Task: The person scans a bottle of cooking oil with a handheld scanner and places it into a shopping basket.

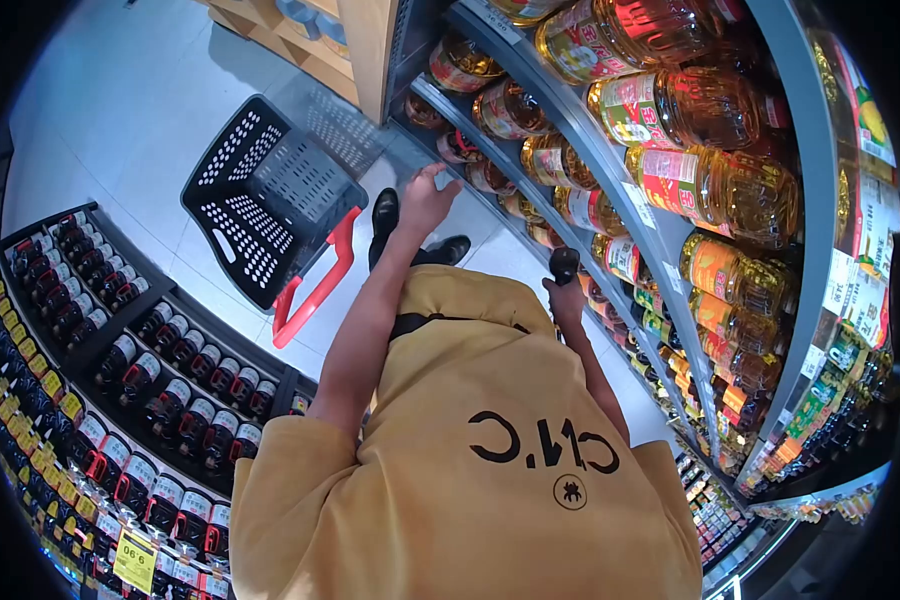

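Note:
My left hand (433, 200) reaches forward over the floor, its fingers loosely bent and apart, with nothing seen in them. It is between the shopping basket and the oil shelves, touching neither. My right hand (567, 300) hangs low by my side, closed around a dark bottle (564, 264); only its rounded dark end shows clearly. To my left on the floor stands a black shopping basket (232, 215) with a perforated wall and a red handle (315, 285). No goods are visible in it.
Shelves (610, 150) of large cooking oil bottles (685, 110) rise close on my right. On the left are racks of dark sauce bottles (175, 410) with a yellow price tag (135, 560). A wooden shelf unit (355, 50) stands ahead. My black shoes (385, 212) are on pale floor tiles.

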Demonstrator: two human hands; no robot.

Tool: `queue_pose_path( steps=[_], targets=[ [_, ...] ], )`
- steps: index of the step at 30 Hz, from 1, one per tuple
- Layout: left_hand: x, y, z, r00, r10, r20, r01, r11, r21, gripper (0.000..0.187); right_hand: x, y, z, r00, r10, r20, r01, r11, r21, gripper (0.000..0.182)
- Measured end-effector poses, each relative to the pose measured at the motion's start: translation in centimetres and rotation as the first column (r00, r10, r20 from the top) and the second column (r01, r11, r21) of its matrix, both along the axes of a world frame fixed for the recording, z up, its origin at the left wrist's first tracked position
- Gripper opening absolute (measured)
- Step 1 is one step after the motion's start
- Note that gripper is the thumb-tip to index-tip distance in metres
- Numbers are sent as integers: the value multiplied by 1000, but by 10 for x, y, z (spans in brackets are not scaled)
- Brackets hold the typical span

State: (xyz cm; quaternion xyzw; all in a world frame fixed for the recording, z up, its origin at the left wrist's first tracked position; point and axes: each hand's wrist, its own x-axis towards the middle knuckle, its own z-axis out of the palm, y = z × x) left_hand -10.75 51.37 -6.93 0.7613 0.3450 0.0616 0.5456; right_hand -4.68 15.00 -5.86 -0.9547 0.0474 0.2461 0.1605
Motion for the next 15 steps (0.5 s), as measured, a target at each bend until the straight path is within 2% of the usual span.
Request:
queue_pose_path(
  steps=[2, 5, 8, 11, 14, 15],
  targets=[
    [-1, 6, 8, 1000, -5, -20, 4, 998, -56, 56, 4, 31, 33, 984, -95, -152, 92, 995, -25, 59],
    [-4, 8, 3, 1000, 16, -17, -16, 1000, -1, 52, 1, 40, 36, 985, -112, -135, 114, 994, 7, 56],
    [-14, 14, 14, 989, -76, -128, 107, 962, 250, 42, -3, 14, -5, 998, 48, 52, -49, 999, 23, 46],
    [-24, 28, 16, 951, -107, -291, 207, 918, 339, 39, -7, 21, 1, 999, 34, 21, -34, 999, 8, 47],
    [-33, 42, 19, 902, -24, -432, 246, 850, 466, 36, -13, 24, 1, 1000, 22, 14, -22, 1000, 8, 49],
    [-38, 46, 16, 860, -29, -509, 286, 854, 435, 35, -15, 26, 2, 1000, 19, 13, -19, 1000, 9, 50]
  ],
)
